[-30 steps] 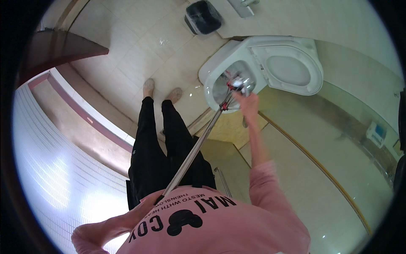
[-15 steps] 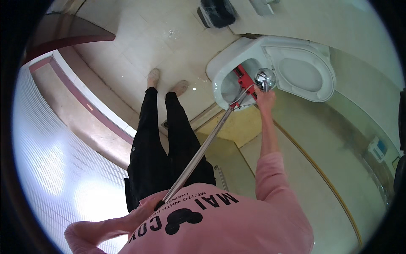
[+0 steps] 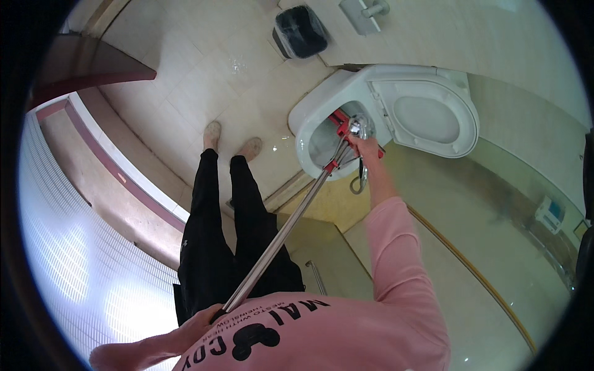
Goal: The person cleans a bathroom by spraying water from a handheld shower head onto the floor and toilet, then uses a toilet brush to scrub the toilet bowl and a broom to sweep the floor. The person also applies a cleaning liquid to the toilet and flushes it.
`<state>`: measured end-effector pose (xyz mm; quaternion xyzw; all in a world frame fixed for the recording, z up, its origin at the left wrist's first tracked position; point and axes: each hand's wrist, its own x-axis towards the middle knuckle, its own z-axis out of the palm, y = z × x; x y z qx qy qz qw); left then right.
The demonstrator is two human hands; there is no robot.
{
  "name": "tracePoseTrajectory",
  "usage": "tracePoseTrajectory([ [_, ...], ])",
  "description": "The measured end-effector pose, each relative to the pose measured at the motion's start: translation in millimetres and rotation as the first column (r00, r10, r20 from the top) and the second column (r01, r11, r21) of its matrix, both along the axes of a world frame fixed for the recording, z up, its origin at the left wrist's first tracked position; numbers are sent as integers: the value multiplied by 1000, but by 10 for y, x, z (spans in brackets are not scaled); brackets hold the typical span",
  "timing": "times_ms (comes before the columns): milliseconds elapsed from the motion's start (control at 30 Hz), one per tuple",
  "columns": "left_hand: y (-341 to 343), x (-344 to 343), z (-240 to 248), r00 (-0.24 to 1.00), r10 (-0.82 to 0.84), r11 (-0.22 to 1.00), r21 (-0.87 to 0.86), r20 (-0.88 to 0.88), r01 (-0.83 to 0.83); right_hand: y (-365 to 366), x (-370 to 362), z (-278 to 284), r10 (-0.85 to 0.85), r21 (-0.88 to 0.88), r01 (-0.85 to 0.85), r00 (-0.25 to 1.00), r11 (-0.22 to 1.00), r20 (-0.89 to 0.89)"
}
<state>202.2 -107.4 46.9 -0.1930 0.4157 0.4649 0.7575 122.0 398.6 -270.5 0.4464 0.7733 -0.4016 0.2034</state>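
My left hand [image 3: 203, 320] is closed round the dark end of a long metal mop pole [image 3: 272, 247], close against my body. The pole slants up and right to the red mop head [image 3: 340, 119], which sits over and partly inside the toilet bowl [image 3: 303, 148]. My right hand [image 3: 366, 147] is wrapped round a chrome shower head [image 3: 361, 125] at the mop head, above the bowl. A bit of its metal hose [image 3: 359, 183] loops below that hand. The underside of the mop head is hidden.
The raised toilet seat and lid [image 3: 427, 120] lean right. A black bin [image 3: 300, 34] stands beyond the toilet, near a wall-mounted paper holder [image 3: 362, 15]. A yellowish hose [image 3: 470, 266] runs along the right. A dark red door edge [image 3: 93, 83] juts in at left.
My right hand has brought the shower head down and left, closer to the mop head. The whole view has shifted slightly. My left hand keeps its hold on the pole.
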Motion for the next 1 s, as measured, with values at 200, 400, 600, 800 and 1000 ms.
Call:
tracePoseTrajectory([
  [200,89,-103,25,997,73,996,49,21,-74,-299,-12,519,124,399,-114,992,910,1],
  [400,267,-47,-172,999,32,999,42,-13,-31,-1010,199,1055,429,544,-176,819,820,-382],
  [600,260,-140,-62,997,-73,997,-4,-31,72,-338,-332,752,-60,200,94,984,975,-170],
  [800,250,4,29,997,-29,1000,-4,-68,29,-22,-259,96,-122,8,122,991,992,-51],
  [1000,190,-60,45,995,-90,995,-51,-30,89,269,372,-129,-68,103,80,991,992,-112],
])
